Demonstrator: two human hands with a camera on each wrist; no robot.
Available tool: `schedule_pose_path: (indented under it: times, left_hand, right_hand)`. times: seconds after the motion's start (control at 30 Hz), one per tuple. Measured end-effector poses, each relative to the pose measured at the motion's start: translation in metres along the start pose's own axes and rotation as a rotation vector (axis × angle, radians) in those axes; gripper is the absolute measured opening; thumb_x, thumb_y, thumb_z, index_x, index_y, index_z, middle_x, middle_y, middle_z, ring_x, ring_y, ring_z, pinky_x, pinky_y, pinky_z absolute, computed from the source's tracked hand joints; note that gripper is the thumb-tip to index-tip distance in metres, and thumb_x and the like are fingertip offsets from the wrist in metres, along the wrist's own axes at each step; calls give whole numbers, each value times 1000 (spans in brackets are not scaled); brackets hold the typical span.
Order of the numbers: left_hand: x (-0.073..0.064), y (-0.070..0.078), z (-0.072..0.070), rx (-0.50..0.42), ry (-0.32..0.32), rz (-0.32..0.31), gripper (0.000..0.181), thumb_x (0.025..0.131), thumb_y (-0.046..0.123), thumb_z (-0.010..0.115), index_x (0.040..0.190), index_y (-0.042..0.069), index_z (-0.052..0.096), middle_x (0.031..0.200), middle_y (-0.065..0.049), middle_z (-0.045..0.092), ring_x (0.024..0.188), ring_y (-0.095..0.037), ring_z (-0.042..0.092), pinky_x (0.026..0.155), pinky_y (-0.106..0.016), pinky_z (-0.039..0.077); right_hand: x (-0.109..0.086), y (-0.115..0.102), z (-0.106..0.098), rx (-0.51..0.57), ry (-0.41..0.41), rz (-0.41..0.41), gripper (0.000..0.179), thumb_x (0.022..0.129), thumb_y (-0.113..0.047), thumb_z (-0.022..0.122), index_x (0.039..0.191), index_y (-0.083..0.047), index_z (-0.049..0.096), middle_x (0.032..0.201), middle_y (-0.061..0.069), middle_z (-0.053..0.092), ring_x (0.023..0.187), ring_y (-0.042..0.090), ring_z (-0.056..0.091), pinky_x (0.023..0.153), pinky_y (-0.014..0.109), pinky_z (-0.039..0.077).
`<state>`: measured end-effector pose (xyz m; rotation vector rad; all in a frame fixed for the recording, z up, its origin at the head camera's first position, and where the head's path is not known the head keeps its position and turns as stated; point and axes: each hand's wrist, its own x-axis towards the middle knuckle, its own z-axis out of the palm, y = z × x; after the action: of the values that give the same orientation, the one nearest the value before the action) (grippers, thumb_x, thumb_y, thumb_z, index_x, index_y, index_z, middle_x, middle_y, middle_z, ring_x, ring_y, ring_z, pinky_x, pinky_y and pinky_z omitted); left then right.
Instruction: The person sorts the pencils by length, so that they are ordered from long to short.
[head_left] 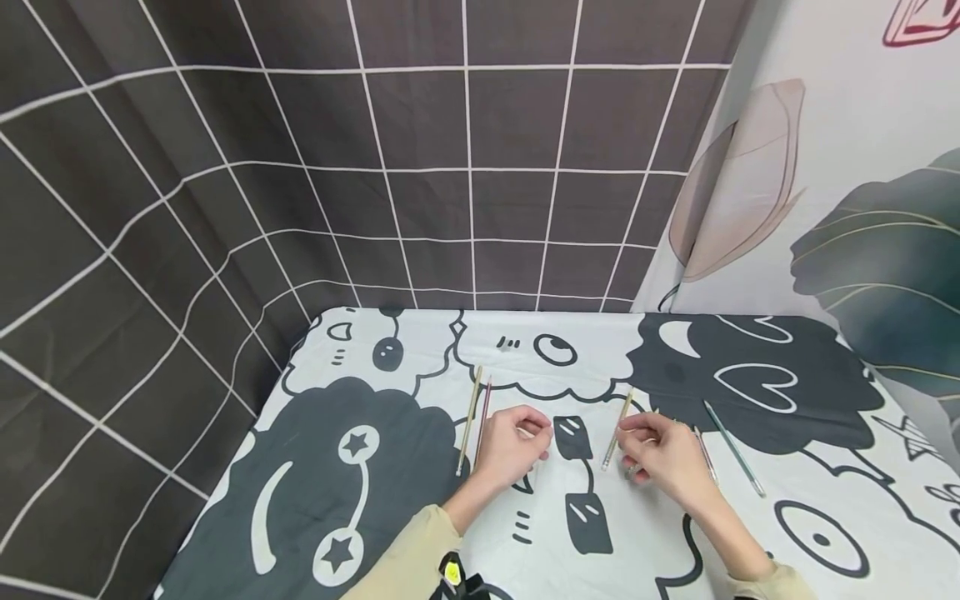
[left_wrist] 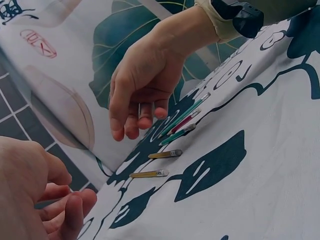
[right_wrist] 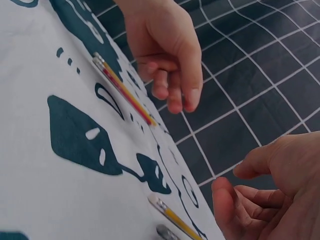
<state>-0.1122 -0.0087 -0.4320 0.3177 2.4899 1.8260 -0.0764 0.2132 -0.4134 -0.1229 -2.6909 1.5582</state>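
My left hand (head_left: 513, 446) hovers over the cloth with loosely bent fingers and holds nothing. Just left of it lie a yellow pencil (head_left: 468, 421) and a red pencil (head_left: 484, 412), side by side. My right hand (head_left: 667, 458) is also raised, its fingers relaxed around no object. Left of that hand lies another yellow pencil (head_left: 617, 429); a second yellow pencil (left_wrist: 165, 153) beside it is mostly hidden in the head view. To its right are a teal pencil (head_left: 733, 448) and a red pencil (left_wrist: 185, 121), with a green pencil (left_wrist: 177, 135) next to them.
A white cloth with dark cartoon prints (head_left: 540, 575) covers the table. Behind and to the left hangs a dark grid-patterned curtain (head_left: 420, 125). A pale leaf-printed curtain (head_left: 847, 108) hangs at the right.
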Motion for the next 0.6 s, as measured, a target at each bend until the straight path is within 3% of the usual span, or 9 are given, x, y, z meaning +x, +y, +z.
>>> schedule_pose_path:
  times: [0.4, 0.6]
  left_hand:
    - [3, -3, 9, -36, 5, -10, 4, 86, 6, 72, 85, 3, 70, 69, 6, 65, 49, -4, 61, 42, -23, 47]
    - [6, -4, 14, 17, 38, 6, 5, 81, 4, 72, 82, 9, 71, 66, 7, 66, 49, 0, 60, 47, -21, 46]
  right_hand:
    - [-5, 16, -28, -70, 41, 0, 23, 92, -2, 64, 110, 11, 64, 82, 12, 67, 63, 22, 66, 52, 30, 54]
    - [-8, 26, -43, -85, 43, 33, 28, 95, -9, 64, 114, 11, 62, 84, 12, 67, 65, 18, 66, 55, 30, 55]
